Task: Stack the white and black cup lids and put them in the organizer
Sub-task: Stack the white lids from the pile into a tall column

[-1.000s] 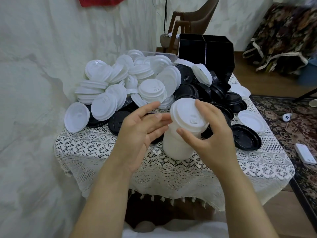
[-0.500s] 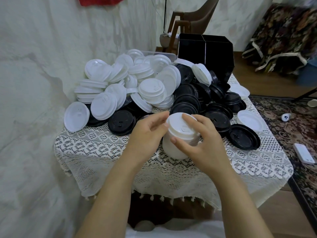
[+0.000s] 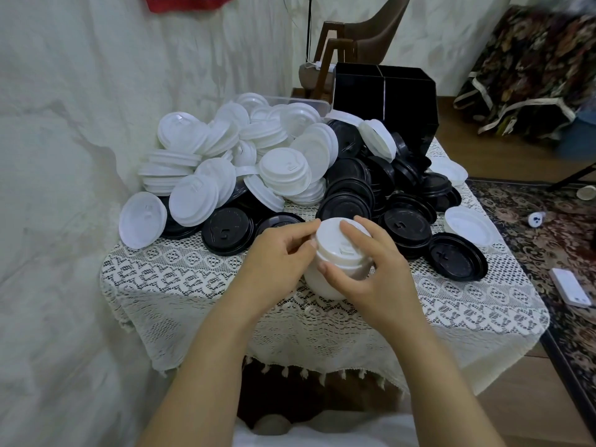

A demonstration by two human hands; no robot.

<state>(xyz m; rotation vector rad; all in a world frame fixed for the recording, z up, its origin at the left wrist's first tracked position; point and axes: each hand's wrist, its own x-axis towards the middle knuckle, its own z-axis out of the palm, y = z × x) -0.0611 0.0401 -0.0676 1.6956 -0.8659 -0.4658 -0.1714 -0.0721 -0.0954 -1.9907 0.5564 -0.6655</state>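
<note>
A stack of white lids (image 3: 332, 238) stands upright on the worktop (image 3: 193, 285), which is covered with a lace cloth (image 3: 451, 304), near its front middle, and both hands are on it. The left hand (image 3: 277, 256) grips the stack from its left side, thumb up by the rim of the top lid and fingers curled against the side. The right hand (image 3: 380, 272) grips it from the right, with the index finger lying over the top lid and the thumb pressed against the front of the stack lower down. Behind the hands lies a big loose heap: white lids (image 3: 242, 156) piled on the left and black lids (image 3: 371, 195) on the right, the two colours touching and overlapping in the middle. One black lid (image 3: 458, 256) lies alone just right of the right hand, and a white lid (image 3: 467, 225) lies beside it toward the far edge. The black organizer (image 3: 383, 101), split into compartments, stands at the back right of the worktop behind the black lids; from here I cannot tell what is inside it. A clear tub (image 3: 309, 101) sits beside it on the left, partly buried in white lids. A brown chair (image 3: 364, 30) stands behind the worktop, and a patterned rug (image 3: 564, 227) covers the floor on the right.
</note>
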